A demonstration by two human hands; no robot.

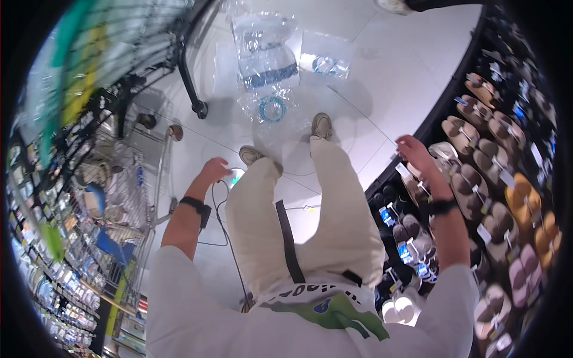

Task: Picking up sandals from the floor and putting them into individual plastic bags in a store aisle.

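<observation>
My left hand (pixel 216 170) hangs beside my left thigh with its fingers loosely bent and nothing visible in them. Close to its fingertips is a small round white object with a green mark (pixel 236 177); whether they touch cannot be told. My right hand (pixel 412 151) is held out, fingers slightly curled and seemingly without an object, by the edge of a rack of slippers (pixel 468 188). On the floor before my shoes lies a clear plastic bag with a blue ring-shaped print or item (pixel 272 109). Behind it are a larger clear bag (pixel 266 58) and a flat clear packet (pixel 324 62).
A black metal rack leg with a caster (pixel 200 108) stands at left. Below it is a wire cart or basket (pixel 127 192) holding goods. A thin dark cable (pixel 219 210) hangs along my left leg. Another person's shoe (pixel 394 6) shows at the top.
</observation>
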